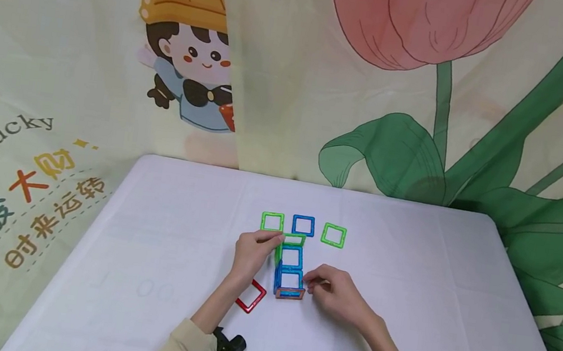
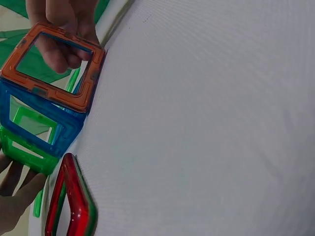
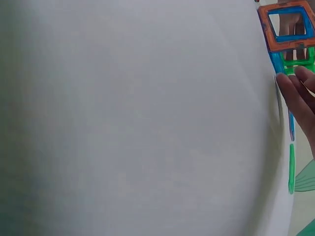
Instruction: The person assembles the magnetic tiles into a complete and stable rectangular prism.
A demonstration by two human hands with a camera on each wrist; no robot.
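Observation:
A row of square magnetic tiles lies mid-table: blue tiles [image 1: 290,279] on the table, more standing along the left side, and an orange tile [image 1: 289,294] upright at the near end. At the row's far left corner my left hand [image 1: 253,253] pinches a green magnetic tile [image 2: 30,160]. Another green edge [image 1: 294,239] shows beside those fingertips. My right hand [image 1: 337,294] is at the row's right side with fingers loosely bent, its fingertips close to the blue tiles; whether they touch is unclear. Nothing shows in its grasp.
Behind the row lie a green tile [image 1: 273,214], a blue tile [image 1: 305,218] and a second green tile [image 1: 335,227]. A red tile [image 1: 257,301] lies under the left forearm, partly hidden. A printed cloth [image 1: 283,81] hangs beyond the white table [image 1: 424,265].

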